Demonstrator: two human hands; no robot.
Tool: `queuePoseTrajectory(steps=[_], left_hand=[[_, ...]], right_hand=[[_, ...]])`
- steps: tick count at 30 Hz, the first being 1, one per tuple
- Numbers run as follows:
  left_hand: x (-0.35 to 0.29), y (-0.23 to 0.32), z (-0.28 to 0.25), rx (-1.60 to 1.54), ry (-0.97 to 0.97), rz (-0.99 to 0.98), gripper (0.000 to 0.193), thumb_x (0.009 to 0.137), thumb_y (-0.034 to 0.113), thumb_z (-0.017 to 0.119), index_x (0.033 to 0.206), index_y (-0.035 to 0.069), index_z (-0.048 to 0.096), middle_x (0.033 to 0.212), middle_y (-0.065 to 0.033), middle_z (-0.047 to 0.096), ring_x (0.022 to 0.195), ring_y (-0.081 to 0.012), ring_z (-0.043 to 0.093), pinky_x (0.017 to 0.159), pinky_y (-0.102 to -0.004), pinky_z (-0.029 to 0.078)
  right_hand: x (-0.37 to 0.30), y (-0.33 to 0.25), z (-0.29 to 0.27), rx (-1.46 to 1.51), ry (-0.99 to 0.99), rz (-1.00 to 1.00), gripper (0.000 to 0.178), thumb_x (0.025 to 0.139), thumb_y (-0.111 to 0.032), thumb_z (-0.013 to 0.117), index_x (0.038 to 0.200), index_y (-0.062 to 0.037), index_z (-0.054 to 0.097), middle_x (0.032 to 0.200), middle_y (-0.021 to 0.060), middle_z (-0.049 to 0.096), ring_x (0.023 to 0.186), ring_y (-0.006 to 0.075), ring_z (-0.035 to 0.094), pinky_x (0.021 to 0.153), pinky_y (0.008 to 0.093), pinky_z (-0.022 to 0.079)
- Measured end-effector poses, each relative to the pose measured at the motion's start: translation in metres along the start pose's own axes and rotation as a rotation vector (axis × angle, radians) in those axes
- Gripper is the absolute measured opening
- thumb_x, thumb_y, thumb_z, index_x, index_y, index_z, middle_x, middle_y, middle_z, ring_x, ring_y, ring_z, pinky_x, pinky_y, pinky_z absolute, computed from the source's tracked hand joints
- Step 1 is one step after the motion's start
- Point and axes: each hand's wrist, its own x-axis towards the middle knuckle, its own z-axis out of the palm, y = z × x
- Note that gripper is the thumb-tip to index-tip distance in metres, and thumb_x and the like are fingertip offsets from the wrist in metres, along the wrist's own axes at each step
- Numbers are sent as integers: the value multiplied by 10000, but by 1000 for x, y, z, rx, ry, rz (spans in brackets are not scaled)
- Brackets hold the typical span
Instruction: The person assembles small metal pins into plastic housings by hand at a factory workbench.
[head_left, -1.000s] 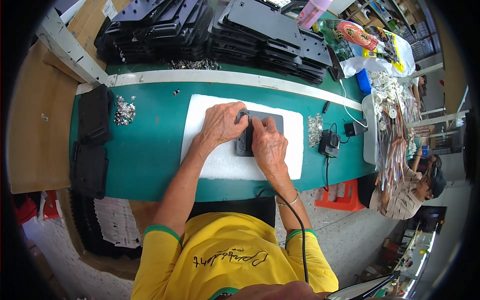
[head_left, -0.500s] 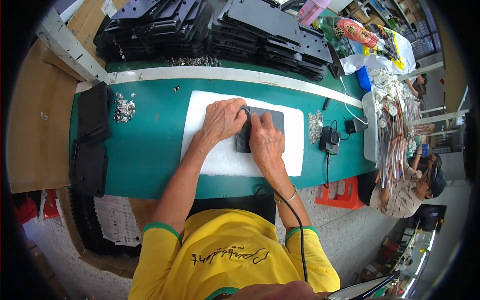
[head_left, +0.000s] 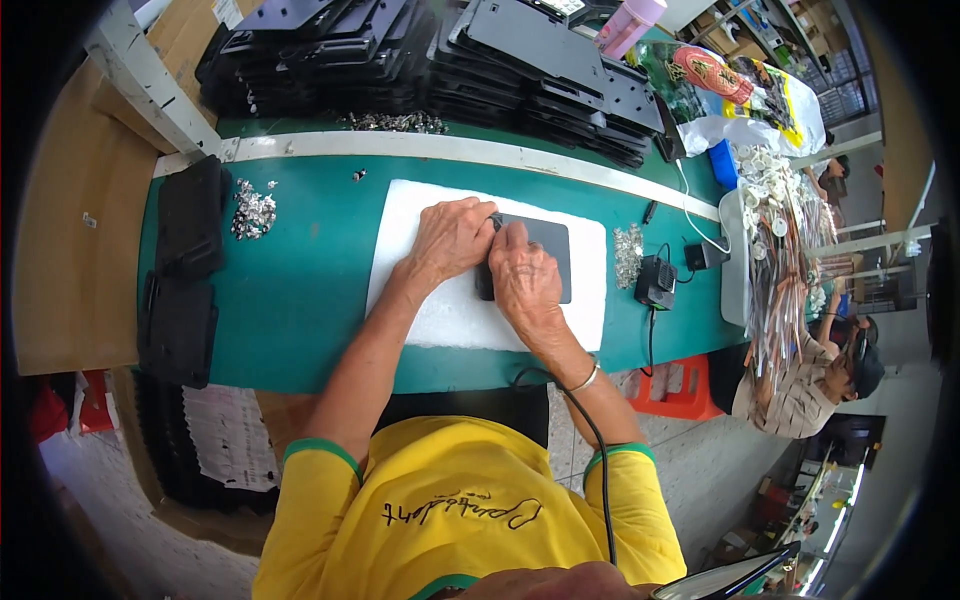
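I am working at a green bench [head_left: 300, 300], with both hands set on a dark flat panel [head_left: 545, 250] that is lying on a white foam pad [head_left: 450, 310] near the bench's middle. My left hand [head_left: 450, 240] is resting palm-down across the panel's upper left corner, fingers curled loosely and pressing on it; I cannot tell whether anything small is pinched beneath them. My right hand [head_left: 522, 280] is lying over the panel's left half, fingers bent and closed toward the left hand, their tips meeting at the panel's top edge; what they are gripping, if anything, is hidden. A black cable [head_left: 590, 440] is running past my right wrist, which is wearing a bangle.

A heap of small shiny metal parts [head_left: 253, 208] is lying at the bench's left end, just beside stacked black panels [head_left: 190, 215]. A second, smaller heap of metal parts [head_left: 628, 255] is lying right of the pad, near a black power adapter [head_left: 655, 283]. More black panels are stacked along the far side [head_left: 540, 70]. Another person [head_left: 810, 380] is sitting at the right.
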Motion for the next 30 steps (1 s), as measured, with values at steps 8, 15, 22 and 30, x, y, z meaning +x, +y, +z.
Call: queuePoseTrajectory(steps=[8, 15, 22, 30], left_hand=[[1, -4, -1, 37, -59, 14, 196, 798, 131, 593, 949, 29, 667, 776, -136, 635, 712, -334, 631, 620, -442, 495], [1, -4, 0, 60, -85, -28, 215, 792, 197, 600, 935, 56, 679, 813, -153, 656, 754, -340, 644, 662, -437, 504], [6, 7, -20, -77, -201, -166, 330, 785, 169, 513, 1035, 62, 700, 925, -194, 693, 862, -355, 657, 810, -445, 511], [8, -1, -25, -135, -256, -172, 356, 803, 146, 483, 1079, 83, 699, 868, -175, 703, 813, -332, 674, 838, -415, 514]], right_hand=[[19, 14, -11, -213, -64, -265, 81, 788, -46, 627, 798, 30, 651, 766, 121, 570, 642, 193, 667, 476, 264, 538], [23, 15, -17, -207, -94, -271, 66, 806, -42, 632, 835, 6, 666, 816, 145, 640, 681, 194, 689, 520, 284, 560], [-22, 44, -4, 434, 140, 107, 208, 746, 73, 581, 947, 27, 565, 929, 248, 545, 731, 420, 618, 618, 461, 533], [-45, 51, -16, 419, 117, 34, 280, 820, -3, 592, 1082, -98, 620, 852, 159, 661, 684, 361, 645, 584, 440, 524]])
